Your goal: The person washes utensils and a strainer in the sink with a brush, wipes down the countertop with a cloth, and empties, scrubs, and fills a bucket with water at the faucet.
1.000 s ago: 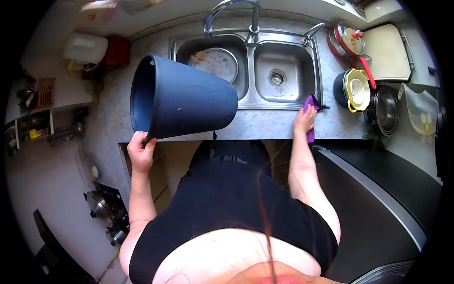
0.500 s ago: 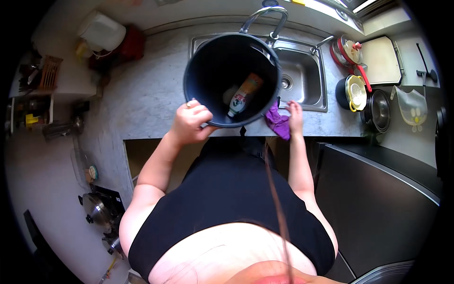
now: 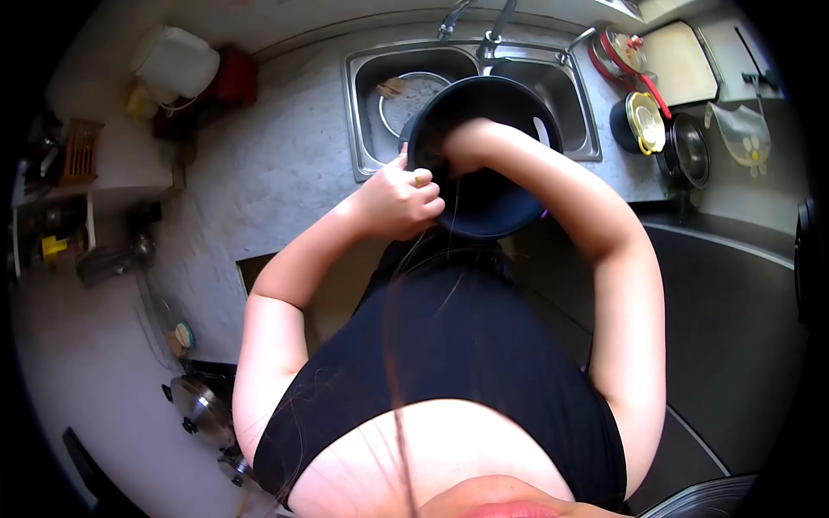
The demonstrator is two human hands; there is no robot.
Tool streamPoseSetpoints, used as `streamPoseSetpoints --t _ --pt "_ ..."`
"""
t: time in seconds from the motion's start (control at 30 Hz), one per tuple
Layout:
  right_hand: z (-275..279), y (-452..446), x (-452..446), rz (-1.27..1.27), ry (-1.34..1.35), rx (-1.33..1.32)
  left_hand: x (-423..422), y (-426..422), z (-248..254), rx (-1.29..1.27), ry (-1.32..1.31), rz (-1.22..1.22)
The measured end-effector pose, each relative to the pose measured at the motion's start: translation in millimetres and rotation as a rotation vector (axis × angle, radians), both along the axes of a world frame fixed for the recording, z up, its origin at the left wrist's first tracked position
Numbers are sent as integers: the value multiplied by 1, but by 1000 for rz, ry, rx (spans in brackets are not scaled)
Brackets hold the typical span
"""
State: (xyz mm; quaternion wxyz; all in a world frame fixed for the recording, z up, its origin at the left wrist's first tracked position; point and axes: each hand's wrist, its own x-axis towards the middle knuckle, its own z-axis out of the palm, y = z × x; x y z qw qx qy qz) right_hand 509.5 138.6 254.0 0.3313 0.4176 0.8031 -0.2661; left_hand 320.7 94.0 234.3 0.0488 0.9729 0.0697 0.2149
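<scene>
A dark bucket (image 3: 509,205) tilts toward me in front of the sink, its mouth facing up at me. On its left rim my left hand (image 3: 404,200) is closed, fingers wrapped over the edge. My right hand (image 3: 468,147) reaches down inside the bucket, near the left inner wall. Shadow hides its fingers, so what they touch does not show. The bottle that lay in the bucket is out of sight behind my hand and in the dark. A sliver of purple (image 3: 545,214) shows at the bucket's lower right edge.
Behind the bucket is a two-basin steel sink (image 3: 356,129) with a faucet (image 3: 494,39). A round metal dish (image 3: 399,121) sits in the left basin. Pots with a red handle (image 3: 654,97), a yellow colander (image 3: 644,123) and a cutting board (image 3: 682,60) stand at right.
The bucket has moved right and toward me, uncovering the left basin. My right hand has gone from beside the purple cloth into the bucket. My left hand still grips the rim.
</scene>
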Motion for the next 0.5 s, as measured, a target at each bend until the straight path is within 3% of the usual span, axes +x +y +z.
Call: streamPoseSetpoints --t 0.1,0.3,0.5 --pt "-20 -21 4 38 40 31 3 -6 -2 21 -19 -16" --pt "-6 -11 4 -5 250 157 -9 -17 0 30 -67 38" --pt "-91 32 -19 161 81 1 -27 -22 -8 -21 -44 114"
